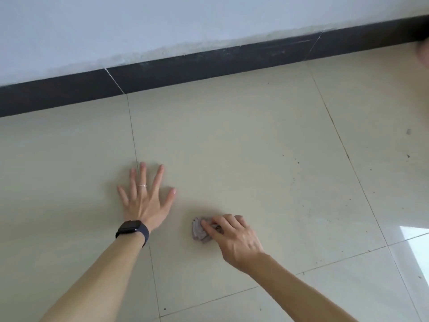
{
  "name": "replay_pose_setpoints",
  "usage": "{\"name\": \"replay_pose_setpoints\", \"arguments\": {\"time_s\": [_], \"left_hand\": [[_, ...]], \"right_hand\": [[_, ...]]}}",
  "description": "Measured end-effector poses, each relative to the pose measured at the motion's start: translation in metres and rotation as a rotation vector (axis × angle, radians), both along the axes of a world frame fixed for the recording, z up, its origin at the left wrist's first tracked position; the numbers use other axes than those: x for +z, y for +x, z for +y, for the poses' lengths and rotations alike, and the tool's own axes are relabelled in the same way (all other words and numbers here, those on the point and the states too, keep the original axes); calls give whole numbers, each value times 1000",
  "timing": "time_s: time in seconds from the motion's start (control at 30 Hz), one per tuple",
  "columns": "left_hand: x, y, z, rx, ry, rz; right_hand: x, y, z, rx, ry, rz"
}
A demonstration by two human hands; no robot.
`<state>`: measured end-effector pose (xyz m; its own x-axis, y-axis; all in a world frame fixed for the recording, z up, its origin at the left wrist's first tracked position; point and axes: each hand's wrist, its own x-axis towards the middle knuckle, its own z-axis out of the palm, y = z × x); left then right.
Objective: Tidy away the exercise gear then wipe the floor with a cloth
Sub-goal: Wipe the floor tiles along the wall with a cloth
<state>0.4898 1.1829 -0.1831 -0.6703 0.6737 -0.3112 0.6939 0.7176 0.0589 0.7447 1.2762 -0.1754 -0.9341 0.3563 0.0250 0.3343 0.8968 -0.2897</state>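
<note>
Clamping the crumpled cloth, right grip on floor; left grip splayed flat; dark skirting beyond.

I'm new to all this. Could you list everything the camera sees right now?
glossy beige floor tiles: several, dark joints, dark specks at right.
crumpled greyish-mauve cloth: one, on the tiles, low centre.
black skirting board: one, along the wall's foot.
pale bluish-white wall: one, top.
black wristwatch: one, on the wrist, lower left.
thin silver ring: one, on a finger, left of centre.
left hand: one, flat on the tiles, fingers spread.
right hand: one, grips the cloth.
</note>
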Motion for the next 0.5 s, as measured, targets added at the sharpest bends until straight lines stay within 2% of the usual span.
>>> {"name": "replay_pose_setpoints", "arguments": {"time_s": [0.03,0.1,0.17,0.23,0.3,0.33,0.37,0.43,0.5], "left_hand": [[-4,-10,-3,38,-29,-17],[-7,-20,-4,49,-6,-40],[-10,-19,-4,47,38,-34],[-15,-18,-6,50,65,-12],[-16,-20,-6,52,86,8],[-17,-21,-6,49,88,20],[-18,-21,-6,45,88,30],[-18,-20,-6,45,101,38],[-19,-20,-5,51,105,36]], "right_hand": [[0,0,17,72,45,7],[-3,-5,66,-54,140,19],[0,-14,125,-419,161,-48],[4,-29,163,-788,52,-96],[3,-52,158,-991,-37,-99],[1,-60,141,-969,-41,-74],[-1,-65,116,-860,-38,-40],[-6,-59,64,-466,-8,-20],[-7,-46,49,-111,25,11]]}}
